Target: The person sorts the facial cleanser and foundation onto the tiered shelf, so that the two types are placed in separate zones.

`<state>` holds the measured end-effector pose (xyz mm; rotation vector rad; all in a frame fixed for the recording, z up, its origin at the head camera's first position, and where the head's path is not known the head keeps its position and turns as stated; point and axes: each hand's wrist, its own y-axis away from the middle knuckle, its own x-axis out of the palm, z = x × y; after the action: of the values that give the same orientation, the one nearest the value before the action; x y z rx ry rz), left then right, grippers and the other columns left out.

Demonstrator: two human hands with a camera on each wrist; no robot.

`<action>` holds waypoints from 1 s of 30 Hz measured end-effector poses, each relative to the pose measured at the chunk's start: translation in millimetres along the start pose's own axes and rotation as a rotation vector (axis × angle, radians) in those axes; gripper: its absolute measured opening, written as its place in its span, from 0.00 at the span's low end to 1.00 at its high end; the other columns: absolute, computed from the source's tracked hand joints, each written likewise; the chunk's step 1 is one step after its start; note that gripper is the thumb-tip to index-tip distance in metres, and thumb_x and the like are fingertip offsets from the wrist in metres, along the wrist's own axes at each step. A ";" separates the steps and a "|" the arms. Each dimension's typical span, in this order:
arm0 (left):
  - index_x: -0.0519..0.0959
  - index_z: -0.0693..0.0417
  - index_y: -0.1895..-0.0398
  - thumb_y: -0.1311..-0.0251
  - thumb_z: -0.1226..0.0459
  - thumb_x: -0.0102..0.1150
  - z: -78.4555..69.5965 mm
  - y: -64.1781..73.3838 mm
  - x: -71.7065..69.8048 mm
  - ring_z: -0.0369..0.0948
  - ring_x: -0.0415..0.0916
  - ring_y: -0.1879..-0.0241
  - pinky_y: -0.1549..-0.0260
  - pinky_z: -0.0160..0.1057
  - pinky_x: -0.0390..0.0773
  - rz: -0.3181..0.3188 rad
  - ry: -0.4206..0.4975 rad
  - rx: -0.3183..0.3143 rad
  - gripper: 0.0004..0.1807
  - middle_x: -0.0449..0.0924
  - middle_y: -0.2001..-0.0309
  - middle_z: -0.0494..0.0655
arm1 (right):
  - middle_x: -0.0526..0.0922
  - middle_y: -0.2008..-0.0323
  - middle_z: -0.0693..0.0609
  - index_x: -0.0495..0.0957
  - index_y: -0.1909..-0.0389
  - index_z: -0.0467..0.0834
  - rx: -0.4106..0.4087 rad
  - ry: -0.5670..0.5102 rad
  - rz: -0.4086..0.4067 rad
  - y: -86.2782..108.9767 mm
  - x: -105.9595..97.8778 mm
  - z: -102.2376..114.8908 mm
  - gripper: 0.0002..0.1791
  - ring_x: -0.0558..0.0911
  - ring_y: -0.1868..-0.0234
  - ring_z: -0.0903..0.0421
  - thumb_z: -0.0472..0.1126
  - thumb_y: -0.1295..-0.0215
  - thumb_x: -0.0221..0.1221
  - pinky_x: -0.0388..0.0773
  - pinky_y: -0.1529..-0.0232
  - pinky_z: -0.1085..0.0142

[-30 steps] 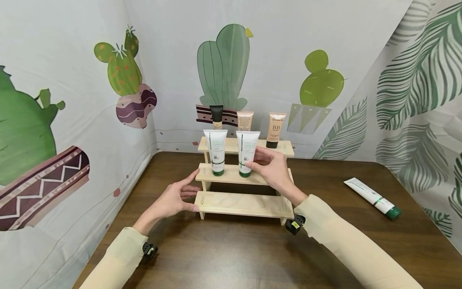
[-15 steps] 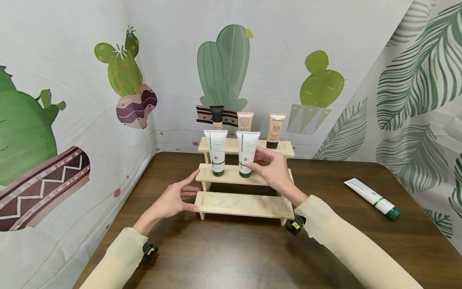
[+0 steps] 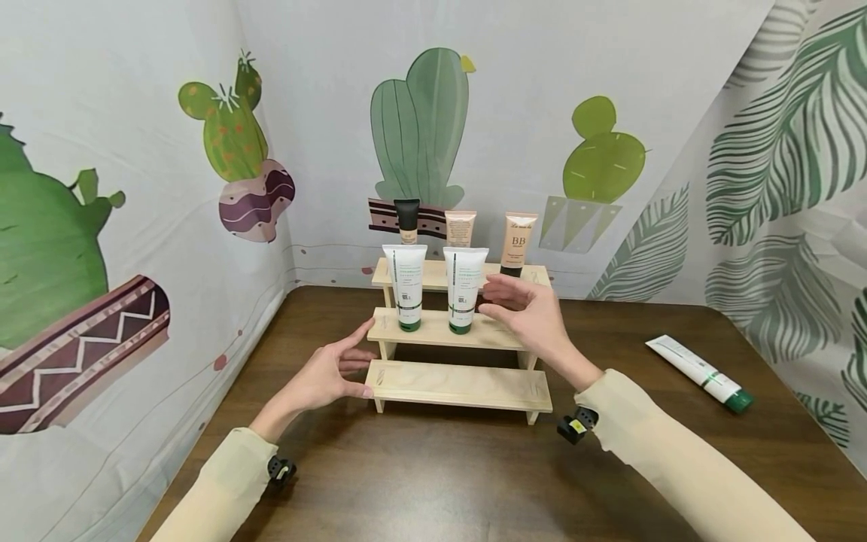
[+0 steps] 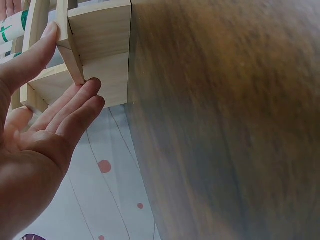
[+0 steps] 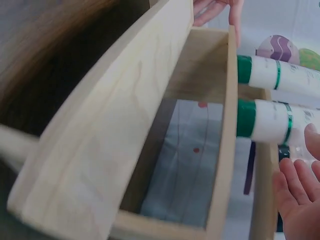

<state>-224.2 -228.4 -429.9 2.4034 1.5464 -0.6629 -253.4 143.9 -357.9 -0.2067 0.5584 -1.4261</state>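
Observation:
A three-step wooden display stand (image 3: 460, 384) is on the table. Two white cream tubes with green caps stand cap down on its middle step, the left tube (image 3: 406, 278) and the right tube (image 3: 464, 282). My right hand (image 3: 535, 316) hovers just right of the right tube, thumb and fingers apart, nothing between them; in the right wrist view a gap shows between the fingers and that tube (image 5: 270, 121). My left hand (image 3: 321, 380) touches the stand's left end with extended fingers, thumb at the bottom step; the left wrist view shows the fingertips (image 4: 92, 87) against the wood.
On the top step stand a BB cream tube (image 3: 518, 239), a pinkish tube (image 3: 460, 227) and a black-capped container (image 3: 407, 216). Another white tube (image 3: 698, 370) with a green cap lies on the brown table (image 3: 433, 482) at the right. Cactus-print cloth hangs behind and at the left.
My right hand has let go of the right white tube and moved a little to the right. The tube stays upright on the middle step. My left hand has not moved.

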 end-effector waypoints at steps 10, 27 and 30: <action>0.52 0.42 0.13 0.51 0.75 0.82 -2.3 0.4 -1.5 0.60 0.81 0.40 0.40 0.59 0.80 0.002 0.001 0.007 0.65 0.81 0.40 0.68 | 0.90 0.55 0.41 0.85 0.43 0.34 -0.030 0.170 -0.013 22.6 -52.3 4.9 0.24 0.90 0.57 0.48 0.31 0.40 0.76 0.86 0.53 0.70; 0.52 0.37 0.13 0.52 0.74 0.83 -0.9 -1.3 0.1 0.56 0.81 0.40 0.39 0.53 0.81 0.003 -0.018 -0.006 0.66 0.81 0.40 0.63 | 0.91 0.62 0.48 0.89 0.49 0.42 -0.012 0.528 -0.089 72.4 -147.3 -5.2 0.19 0.86 0.66 0.70 0.34 0.42 0.78 0.79 0.67 0.80; 0.52 0.37 0.13 0.52 0.74 0.83 -1.2 -1.3 0.3 0.56 0.82 0.40 0.40 0.52 0.81 0.004 -0.018 -0.005 0.66 0.82 0.40 0.63 | 0.91 0.63 0.47 0.90 0.51 0.44 0.037 0.583 -0.090 78.0 -164.3 -8.6 0.17 0.85 0.67 0.71 0.38 0.40 0.78 0.78 0.72 0.77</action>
<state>-225.0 -227.1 -428.8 2.3895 1.5338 -0.6776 -196.3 316.8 -361.4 0.2281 1.0051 -1.5841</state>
